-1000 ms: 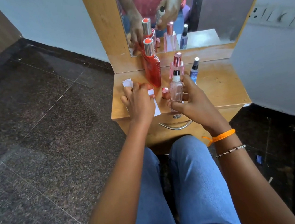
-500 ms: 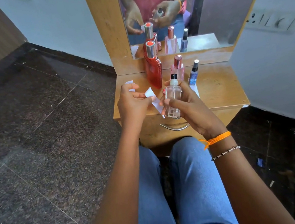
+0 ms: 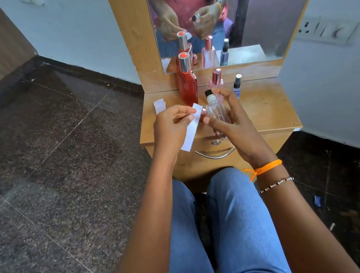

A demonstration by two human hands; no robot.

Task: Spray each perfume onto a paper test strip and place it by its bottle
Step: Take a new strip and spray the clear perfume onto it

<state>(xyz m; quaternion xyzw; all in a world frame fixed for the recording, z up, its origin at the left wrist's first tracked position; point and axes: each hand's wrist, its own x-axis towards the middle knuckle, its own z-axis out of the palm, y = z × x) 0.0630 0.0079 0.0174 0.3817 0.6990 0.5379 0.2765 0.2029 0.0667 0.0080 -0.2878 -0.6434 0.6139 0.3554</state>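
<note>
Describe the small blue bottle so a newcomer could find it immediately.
Start at the mirror above the wooden dresser top. Three bottles stand in a row below it; the small blue bottle is rightmost. It is the shortest and slimmest, with a black cap.

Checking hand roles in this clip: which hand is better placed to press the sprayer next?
Right. The right hand already grips the clear bottle, its nozzle facing the paper strip. The left hand is occupied pinching that strip.
</note>
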